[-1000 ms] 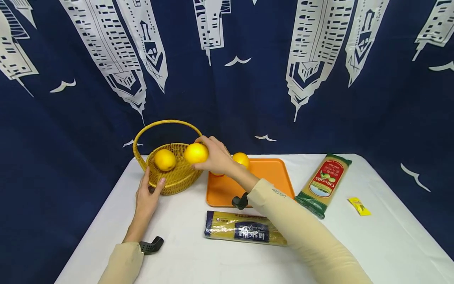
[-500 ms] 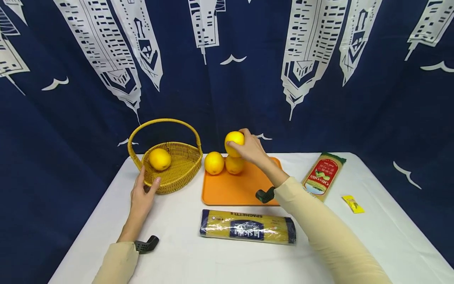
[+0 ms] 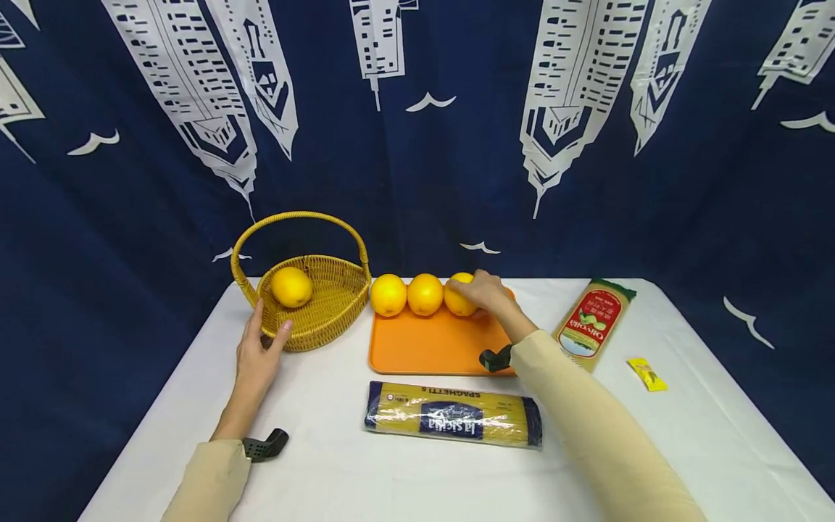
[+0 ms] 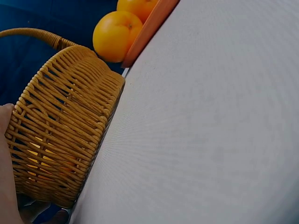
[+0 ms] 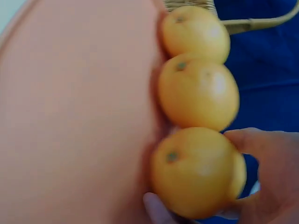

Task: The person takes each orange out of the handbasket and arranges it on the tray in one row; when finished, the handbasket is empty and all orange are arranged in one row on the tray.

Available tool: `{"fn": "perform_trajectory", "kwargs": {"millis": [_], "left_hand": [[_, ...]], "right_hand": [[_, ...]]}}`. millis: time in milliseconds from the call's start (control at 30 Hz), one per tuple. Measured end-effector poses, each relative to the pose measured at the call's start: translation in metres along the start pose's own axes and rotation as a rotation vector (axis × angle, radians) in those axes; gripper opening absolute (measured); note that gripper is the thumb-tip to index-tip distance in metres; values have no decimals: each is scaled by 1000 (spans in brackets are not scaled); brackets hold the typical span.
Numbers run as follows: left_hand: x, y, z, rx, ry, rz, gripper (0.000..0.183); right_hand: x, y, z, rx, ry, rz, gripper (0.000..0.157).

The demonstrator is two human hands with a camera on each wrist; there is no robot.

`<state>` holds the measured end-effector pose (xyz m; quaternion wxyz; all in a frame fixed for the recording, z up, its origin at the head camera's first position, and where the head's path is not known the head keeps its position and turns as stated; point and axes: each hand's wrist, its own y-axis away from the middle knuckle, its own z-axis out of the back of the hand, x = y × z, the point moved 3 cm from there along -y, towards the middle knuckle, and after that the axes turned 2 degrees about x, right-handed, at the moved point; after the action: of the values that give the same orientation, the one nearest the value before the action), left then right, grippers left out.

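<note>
My right hand (image 3: 488, 293) grips an orange (image 3: 459, 299) standing at the right end of a row on the orange tray (image 3: 424, 348). Two more oranges (image 5: 198, 91) line up beside it along the tray's far edge, as the right wrist view shows. A yellow wicker basket (image 3: 326, 328) with a tall handle stands left of the tray and holds one orange (image 3: 291, 287). With thumb and fingers spread around its near left end, my left hand (image 3: 254, 362) holds the basket; in the left wrist view the thumb is at the rim, the other fingers partly hidden.
A spaghetti packet (image 3: 453, 415) lies in front of the tray on the white table (image 3: 339, 464). To the right are a green and tan Olivoilà packet (image 3: 595, 319) and a small yellow sachet (image 3: 647, 375). A dark blue curtain (image 3: 417, 174) hangs behind the table.
My right hand has carried an orange from above the basket rightward and down onto the tray, at the right of the other two. My left hand has stayed at the basket.
</note>
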<state>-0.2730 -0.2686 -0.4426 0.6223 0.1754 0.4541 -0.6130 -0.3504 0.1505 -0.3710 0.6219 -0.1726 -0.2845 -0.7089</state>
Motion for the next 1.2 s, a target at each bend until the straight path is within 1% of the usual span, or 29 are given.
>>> {"fn": "perform_trajectory", "kwargs": {"millis": [67,200,267,367,467,600,700,833,933,1067,1133,1200], "left_hand": [[0,0,2,2,3,4,75],[2,0,4,14,6,10,76],[2,0,4,11,6,10,76],[3,0,5,0,2,13,76],[3,0,4,7,0,17,77],[1,1,4,15,1,27,78],[0,1,4,13,2,20,78],[0,0,5,13,7,9,78],[0,-1,5,18,8,9,78],[0,-1,5,19,8,8,79],[0,-1,5,15,8,6,79],[1,-1,5,12,9,6,78]], "right_hand": [[0,0,-7,55,7,-6,73],[-1,-1,-10,43,78,6,80],[-2,-1,-7,44,103,5,82],[-3,-1,-5,63,109,13,89],[-4,-1,-3,52,106,21,90],[-6,-1,0,7,95,40,85],[-8,-1,2,-29,76,47,82],[-5,1,5,-61,67,64,83],[-1,1,8,-97,84,102,82],[12,6,10,-201,145,177,78],[23,11,10,-249,165,223,76],[36,17,10,-273,167,267,74]]}}
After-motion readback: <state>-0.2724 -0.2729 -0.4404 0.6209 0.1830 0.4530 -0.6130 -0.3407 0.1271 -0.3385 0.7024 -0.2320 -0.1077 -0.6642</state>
